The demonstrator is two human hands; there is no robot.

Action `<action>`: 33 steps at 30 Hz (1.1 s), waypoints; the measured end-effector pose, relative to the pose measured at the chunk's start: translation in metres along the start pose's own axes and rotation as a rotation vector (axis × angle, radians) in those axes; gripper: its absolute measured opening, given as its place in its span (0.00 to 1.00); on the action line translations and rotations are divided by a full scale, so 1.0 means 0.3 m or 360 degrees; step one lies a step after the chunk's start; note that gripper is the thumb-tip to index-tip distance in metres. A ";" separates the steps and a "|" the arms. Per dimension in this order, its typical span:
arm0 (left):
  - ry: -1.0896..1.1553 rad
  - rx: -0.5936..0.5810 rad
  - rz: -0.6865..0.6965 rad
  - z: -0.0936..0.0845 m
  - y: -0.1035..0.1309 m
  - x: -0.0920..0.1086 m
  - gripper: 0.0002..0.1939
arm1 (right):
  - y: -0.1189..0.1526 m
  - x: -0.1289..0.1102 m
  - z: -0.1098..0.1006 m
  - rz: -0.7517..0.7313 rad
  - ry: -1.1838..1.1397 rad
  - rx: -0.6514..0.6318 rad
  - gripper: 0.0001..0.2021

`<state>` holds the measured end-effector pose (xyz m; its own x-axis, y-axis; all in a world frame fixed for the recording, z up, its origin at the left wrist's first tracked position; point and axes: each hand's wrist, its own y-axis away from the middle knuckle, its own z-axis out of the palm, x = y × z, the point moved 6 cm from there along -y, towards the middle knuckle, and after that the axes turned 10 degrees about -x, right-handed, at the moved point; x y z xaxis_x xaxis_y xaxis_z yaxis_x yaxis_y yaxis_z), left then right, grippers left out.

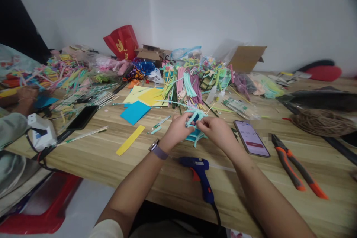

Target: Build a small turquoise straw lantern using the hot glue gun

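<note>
Both hands are at a small turquoise craft (pixel 196 135) made of fuzzy pipe cleaners with blue panels, low over the wooden table. My left hand (pixel 180 129), with a watch (pixel 158 148) on its wrist, is closed on the craft's left side. At its upper right edge the fingers of my right hand (pixel 214 128) are pinched together against the pipe cleaners. The fingers partly cover the craft, so its full shape is hidden. Just nearer to me lies a blue hot glue gun (pixel 201 173) with an orange trigger.
Right of my hands lie a lit phone (pixel 252 138) and orange-handled pliers (pixel 295 167). Blue paper (pixel 135 112) and a yellow strip (pixel 130 140) lie left. Pipe cleaner bundles (pixel 189 83) crowd the back. Another person's hand (pixel 27 95) and a power strip (pixel 41 132) are at far left.
</note>
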<state>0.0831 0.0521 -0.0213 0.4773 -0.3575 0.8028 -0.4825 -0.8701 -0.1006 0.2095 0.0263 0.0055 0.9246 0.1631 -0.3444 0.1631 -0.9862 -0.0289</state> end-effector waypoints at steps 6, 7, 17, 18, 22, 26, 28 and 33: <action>-0.0030 0.0020 0.0013 0.007 -0.003 -0.006 0.28 | 0.003 -0.015 -0.003 0.0039 0.0117 0.0009 0.15; -0.0030 0.0005 0.0041 0.008 -0.003 0.001 0.28 | 0.004 -0.017 -0.003 0.0041 0.0139 0.0009 0.14; -0.0135 -0.0086 0.0036 0.016 0.014 0.025 0.25 | 0.011 -0.034 -0.014 -0.0019 0.0199 0.0179 0.13; -0.0157 -0.0085 0.0023 0.014 0.016 0.024 0.27 | 0.019 -0.033 -0.035 -0.0034 0.0157 0.0274 0.13; -0.0315 -0.0107 0.0006 0.003 0.024 0.030 0.22 | 0.060 0.006 -0.115 -0.0053 0.0055 0.0346 0.15; -0.0479 -0.0053 -0.0033 -0.021 0.024 0.030 0.16 | 0.091 0.104 -0.040 0.0044 0.0300 -0.0412 0.15; -0.0515 -0.0036 -0.0025 -0.027 0.021 0.025 0.15 | 0.106 0.163 0.026 0.0158 0.0427 -0.0628 0.14; -0.0451 0.0078 -0.0105 -0.027 0.017 -0.003 0.12 | 0.134 0.217 0.163 0.0314 0.0595 -0.0770 0.14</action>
<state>0.0743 0.0506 -0.0178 0.6959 -0.3742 0.6129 -0.4107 -0.9075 -0.0877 0.2594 -0.0042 -0.0640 0.9965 0.0651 0.0529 0.0336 -0.8881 0.4585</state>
